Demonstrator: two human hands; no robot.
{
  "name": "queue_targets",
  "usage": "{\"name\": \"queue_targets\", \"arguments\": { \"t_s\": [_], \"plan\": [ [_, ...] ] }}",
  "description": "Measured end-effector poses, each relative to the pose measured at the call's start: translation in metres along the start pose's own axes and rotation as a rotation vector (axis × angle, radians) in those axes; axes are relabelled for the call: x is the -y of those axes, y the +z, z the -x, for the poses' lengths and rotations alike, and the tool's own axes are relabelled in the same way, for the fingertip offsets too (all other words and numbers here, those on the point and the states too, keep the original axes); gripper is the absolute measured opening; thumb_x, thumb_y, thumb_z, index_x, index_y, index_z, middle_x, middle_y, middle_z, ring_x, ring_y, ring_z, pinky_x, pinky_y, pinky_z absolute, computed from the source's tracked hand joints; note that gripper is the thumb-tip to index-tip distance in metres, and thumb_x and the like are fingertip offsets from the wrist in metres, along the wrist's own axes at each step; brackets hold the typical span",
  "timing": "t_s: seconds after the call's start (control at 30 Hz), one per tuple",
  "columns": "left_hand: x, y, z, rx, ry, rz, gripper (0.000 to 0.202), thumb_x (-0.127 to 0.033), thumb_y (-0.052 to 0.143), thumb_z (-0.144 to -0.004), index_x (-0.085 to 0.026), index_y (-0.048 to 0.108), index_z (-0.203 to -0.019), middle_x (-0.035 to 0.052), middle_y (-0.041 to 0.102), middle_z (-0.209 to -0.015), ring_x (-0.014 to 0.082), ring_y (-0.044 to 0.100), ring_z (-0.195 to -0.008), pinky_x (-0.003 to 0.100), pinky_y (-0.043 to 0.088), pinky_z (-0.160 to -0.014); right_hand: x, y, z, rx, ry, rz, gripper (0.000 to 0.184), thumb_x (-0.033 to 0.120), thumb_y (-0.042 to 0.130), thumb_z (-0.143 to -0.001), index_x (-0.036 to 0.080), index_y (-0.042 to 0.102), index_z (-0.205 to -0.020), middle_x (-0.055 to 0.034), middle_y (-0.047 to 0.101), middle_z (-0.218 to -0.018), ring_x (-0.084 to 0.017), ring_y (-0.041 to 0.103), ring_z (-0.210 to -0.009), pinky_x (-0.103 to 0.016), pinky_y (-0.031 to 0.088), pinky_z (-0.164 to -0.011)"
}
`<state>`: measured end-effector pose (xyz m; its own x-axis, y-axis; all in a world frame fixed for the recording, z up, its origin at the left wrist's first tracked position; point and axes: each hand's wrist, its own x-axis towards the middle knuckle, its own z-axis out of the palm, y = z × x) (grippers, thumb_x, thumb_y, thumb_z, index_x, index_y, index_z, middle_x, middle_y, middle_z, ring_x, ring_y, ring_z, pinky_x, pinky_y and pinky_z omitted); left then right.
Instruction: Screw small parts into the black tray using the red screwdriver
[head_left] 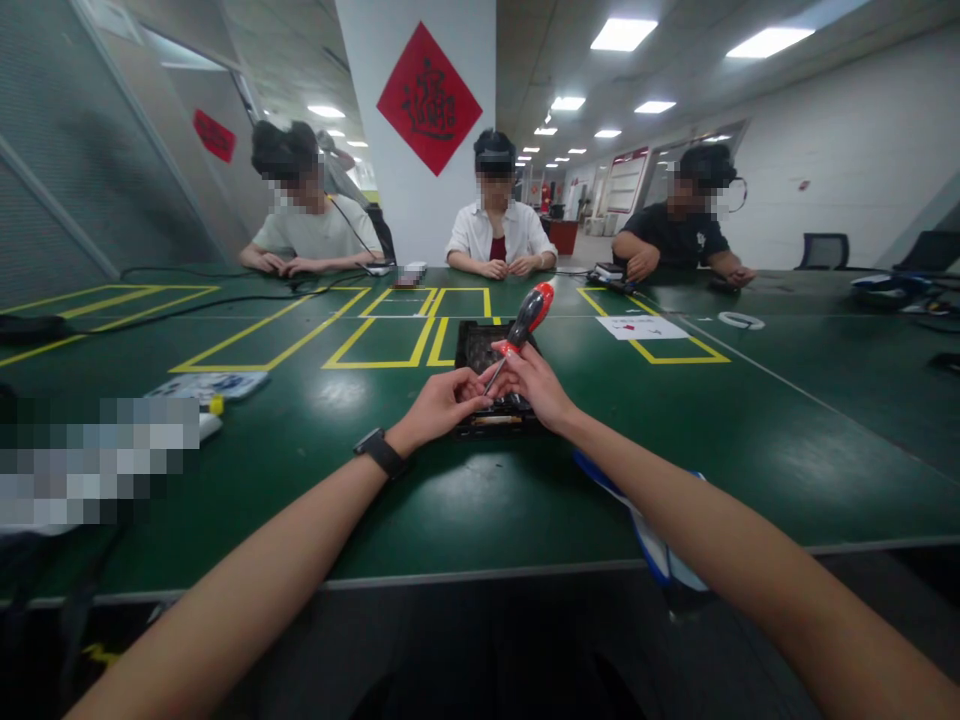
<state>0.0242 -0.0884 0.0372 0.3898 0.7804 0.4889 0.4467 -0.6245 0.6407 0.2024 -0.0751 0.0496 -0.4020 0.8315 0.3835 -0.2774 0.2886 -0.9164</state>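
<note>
Case (471,342), contents unclear, beneath hands (444,402) (538,384) with red-black screwdriver (529,318).

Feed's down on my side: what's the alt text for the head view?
The right hand grips a red-and-black screwdriver, handle up, above an open black case; the left hand is at the shaft's lower end. The case lies on a green table marked with yellow outlines, and three people wearing headgear sit across it.

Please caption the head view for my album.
Right hand holds a screwdriver, left hand at its shaft, above a black case on a green table.
</note>
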Motion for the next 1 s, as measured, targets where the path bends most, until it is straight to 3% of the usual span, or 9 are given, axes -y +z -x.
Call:
{"name": "queue_targets", "arguments": {
  "t_s": [0.27,0.57,0.77,1.0],
  "plan": [
    [-0.0019,-0.0028,0.001,0.072,0.027,-0.014,0.029,-0.037,0.05,-0.084,-0.013,0.066,-0.088,0.0027,0.063,-0.071,0.012,0.052,-0.063,0.023,0.04,-0.062,-0.0028,-0.0026,-0.0009,0.0,0.014,-0.01,0.034,0.041,0.044,-0.088,0.02,0.043,-0.114,-0.0022,0.068,-0.078,-0.01,0.061,-0.056,-0.023,0.047,-0.056],
    [-0.0003,0.0009,-0.0001,-0.004,-0.023,0.015,0.027,-0.04,0.063,-0.074,-0.013,0.061,-0.077,-0.0017,0.055,-0.061,0.0091,0.045,-0.055,0.021,0.038,-0.054,-0.0004,0.0009,-0.0002,-0.013,0.005,0.006,0.034,0.042,0.048,-0.086,0.019,0.046,-0.111,-0.0016,0.066,-0.076,-0.01,0.06,-0.058,-0.023,0.047,-0.056],
    [0.0034,-0.0002,-0.0012,0.043,-0.032,0.046,0.031,-0.042,0.06,-0.077,-0.012,0.066,-0.083,0.0043,0.066,-0.074,0.012,0.053,-0.062,0.023,0.041,-0.057,-0.0018,-0.0016,-0.0013,-0.061,-0.049,0.012,0.032,0.039,0.048,-0.086,0.018,0.05,-0.111,-0.0049,0.067,-0.086,-0.013,0.062,-0.078,-0.024,0.051,-0.062],
    [0.0027,-0.0008,-0.0001,0.04,-0.013,0.024,0.031,-0.041,0.057,-0.08,-0.013,0.067,-0.087,0.0047,0.067,-0.076,0.0128,0.055,-0.065,0.023,0.042,-0.06,-0.0057,-0.0035,-0.0032,-0.047,0.006,-0.116,0.029,0.037,0.053,-0.085,0.019,0.047,-0.107,-0.003,0.066,-0.083,-0.013,0.065,-0.073,-0.029,0.055,-0.068]
  ]
}}
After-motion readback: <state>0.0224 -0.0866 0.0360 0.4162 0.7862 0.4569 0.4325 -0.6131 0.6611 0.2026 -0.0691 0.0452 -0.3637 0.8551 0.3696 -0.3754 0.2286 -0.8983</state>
